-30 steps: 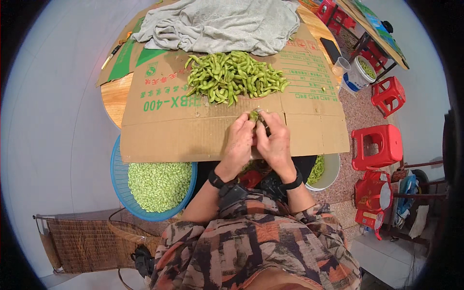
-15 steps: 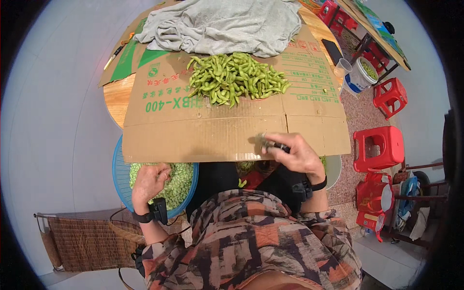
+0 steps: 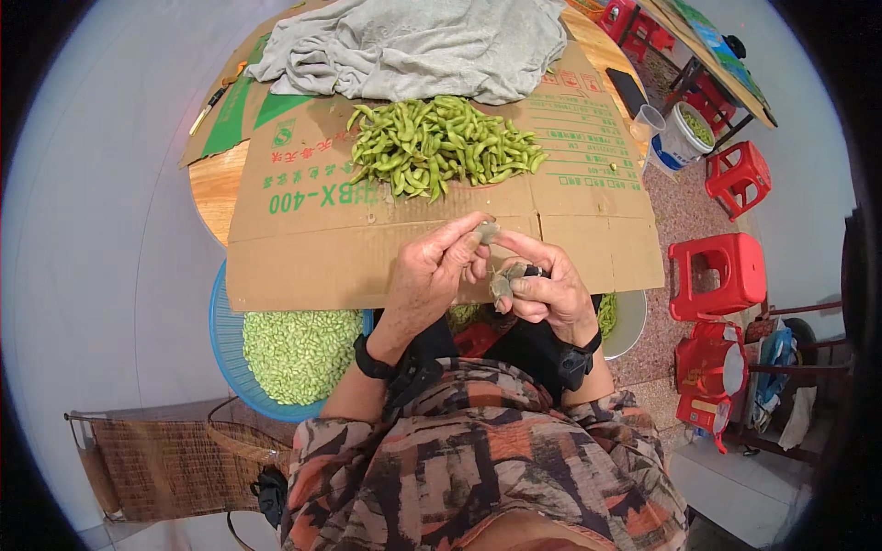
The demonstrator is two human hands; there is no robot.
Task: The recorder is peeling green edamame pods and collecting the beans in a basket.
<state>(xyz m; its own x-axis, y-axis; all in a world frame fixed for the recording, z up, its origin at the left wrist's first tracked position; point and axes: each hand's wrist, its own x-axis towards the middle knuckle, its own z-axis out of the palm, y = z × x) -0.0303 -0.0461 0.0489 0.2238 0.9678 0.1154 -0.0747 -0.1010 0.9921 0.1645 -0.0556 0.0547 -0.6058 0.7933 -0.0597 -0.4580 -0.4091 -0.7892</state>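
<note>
The table (image 3: 219, 191) fills the space before me, mostly under cardboard (image 3: 322, 257). A grey cloth (image 3: 413, 46) lies crumpled at the far side; nearer me, the unopened pods (image 3: 446, 147) sit heaped on the cardboard. Below its near edge, to my left, a blue basin (image 3: 226, 342) holds loose beans (image 3: 299, 358); to my right is part of a pale bowl (image 3: 634, 323).

My left hand (image 3: 441, 262) has its thumb and forefinger drawn together in a pinch, short of the heap. My right hand (image 3: 551, 289) points its forefinger to that same spot, its thumb and other fingers curled round a dark piece (image 3: 533, 271).

I judge this step to be close fingertip work with both hands; the next move calls for a light, steady pinch, with the dark piece kept out of the way.

Grey patches (image 3: 500, 284) show at my thumb tips, covers or scraps, I can't say. Whether my left pinch has anything in it, I cannot tell. My right hand hides most of the dark piece, and the cardboard cuts off the bowl.
</note>
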